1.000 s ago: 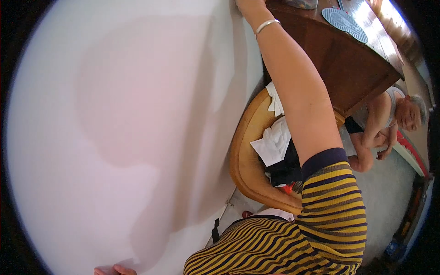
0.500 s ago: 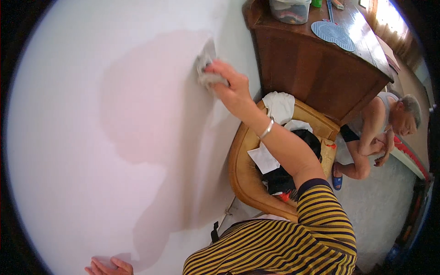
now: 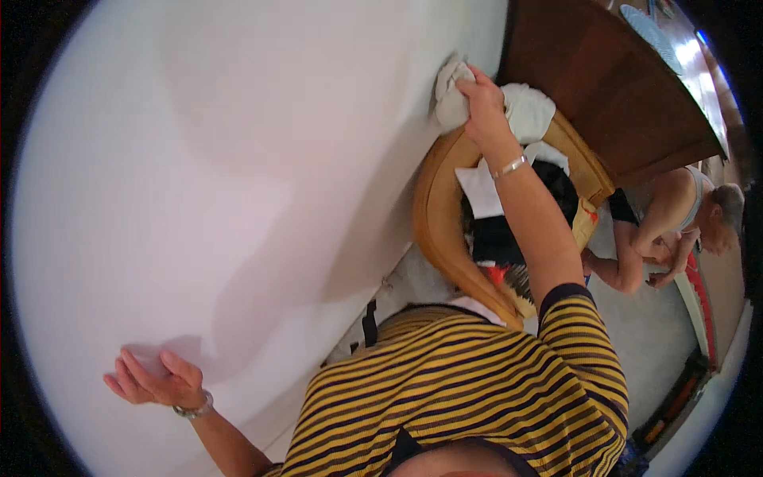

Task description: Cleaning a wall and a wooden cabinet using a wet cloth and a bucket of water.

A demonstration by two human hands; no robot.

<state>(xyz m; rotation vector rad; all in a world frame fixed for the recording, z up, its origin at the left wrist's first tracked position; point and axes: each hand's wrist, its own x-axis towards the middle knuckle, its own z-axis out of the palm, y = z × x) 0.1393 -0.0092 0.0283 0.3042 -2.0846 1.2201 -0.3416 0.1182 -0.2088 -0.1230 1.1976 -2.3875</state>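
Cloth (image 3: 452,94), pale and bunched. In the head view, it is gripped by the right hand (image 3: 483,103) at the white wall (image 3: 119,199), near the rim of the tan chair (image 3: 433,191); firm contact cannot be told. It is presumably crumpled so that a thick pad is formed. The left hand (image 3: 163,380), empty, fingers spread, is placed by the wall, perhaps for balance. Dark fabric (image 3: 497,234) is heaped on the chair, apparently kept off the floor (image 3: 636,334).
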